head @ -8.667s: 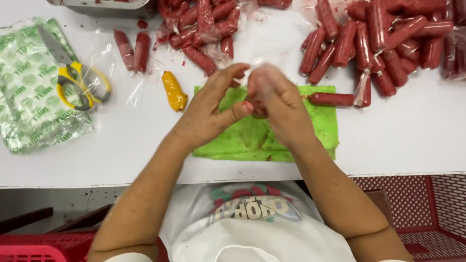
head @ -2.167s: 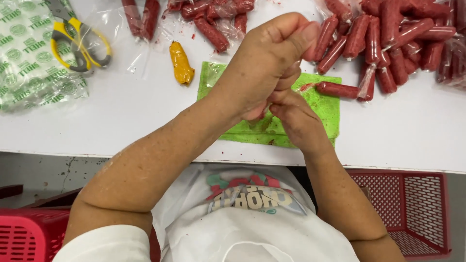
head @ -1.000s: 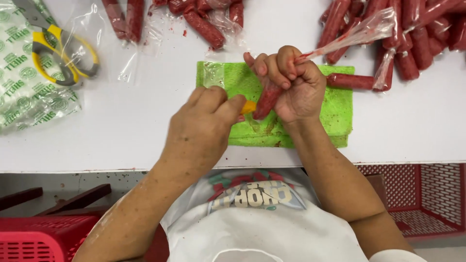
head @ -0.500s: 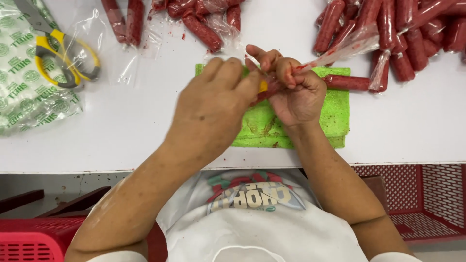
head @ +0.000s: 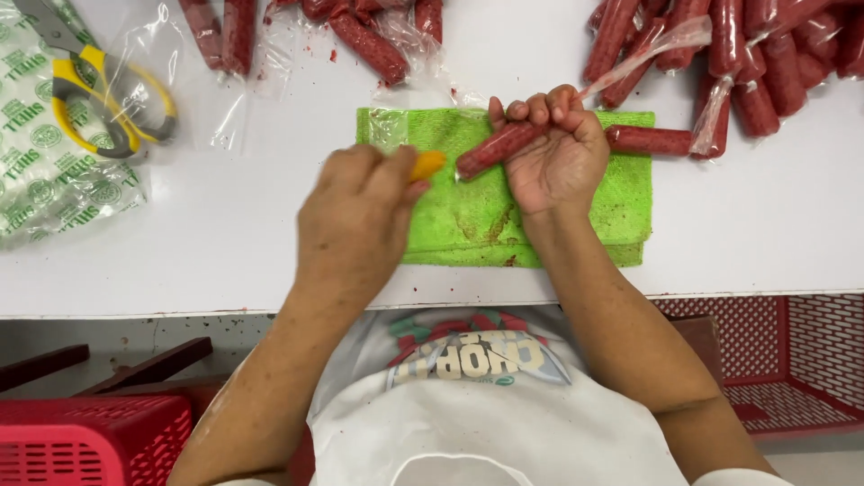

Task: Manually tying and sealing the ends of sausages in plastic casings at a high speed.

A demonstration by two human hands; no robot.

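Observation:
My right hand (head: 556,153) is closed around a red sausage (head: 493,148) in clear plastic wrap, held over a green cloth (head: 450,211) on the white table. A tail of clear plastic (head: 643,54) runs from this hand up to the right. My left hand (head: 355,216) sits to the left over the cloth's edge and pinches a small orange object (head: 427,165), whose tip points at the sausage's free end. The two are a little apart. Another wrapped sausage (head: 650,139) lies on the cloth's right side.
Piles of red wrapped sausages lie at the back right (head: 765,54) and back middle (head: 369,40). Yellow-handled scissors (head: 99,103) rest on green-printed plastic bags (head: 45,171) at the left. Red baskets stand below the table at left (head: 90,445) and right (head: 792,360).
My left hand has drawn back to the left, away from the sausage, with the orange object in it. My right hand keeps its hold on the sausage over the cloth.

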